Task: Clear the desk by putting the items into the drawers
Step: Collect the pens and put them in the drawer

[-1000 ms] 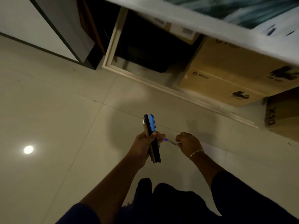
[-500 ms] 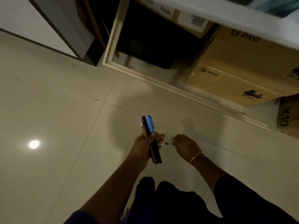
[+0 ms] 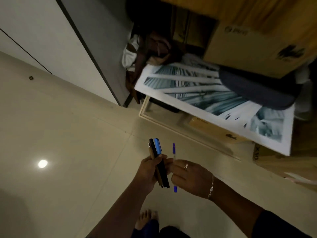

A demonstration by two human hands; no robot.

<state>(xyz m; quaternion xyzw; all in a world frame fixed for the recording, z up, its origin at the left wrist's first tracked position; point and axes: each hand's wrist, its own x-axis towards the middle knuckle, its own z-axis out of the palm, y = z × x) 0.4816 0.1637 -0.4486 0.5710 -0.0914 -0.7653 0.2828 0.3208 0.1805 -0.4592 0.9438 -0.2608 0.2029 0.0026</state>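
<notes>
Your left hand [image 3: 147, 172] grips a bundle of pens [image 3: 157, 152], upright over the floor. Your right hand [image 3: 190, 179], just beside it, pinches a blue pen [image 3: 174, 148] at mid-barrel. Lay that pen parallel against the bundle and clamp your left thumb over it before releasing. No drawer shows by the leaf-printed desk top [image 3: 180, 79], far right.

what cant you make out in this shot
Head view:
- how many are in the bundle of pens: they overlap, and the left hand grips round them
- middle of the blue pen: covered by the right hand pinching it
- print on the cardboard box: motion-blurred
- clutter behind the framed print: too dim to name
</notes>
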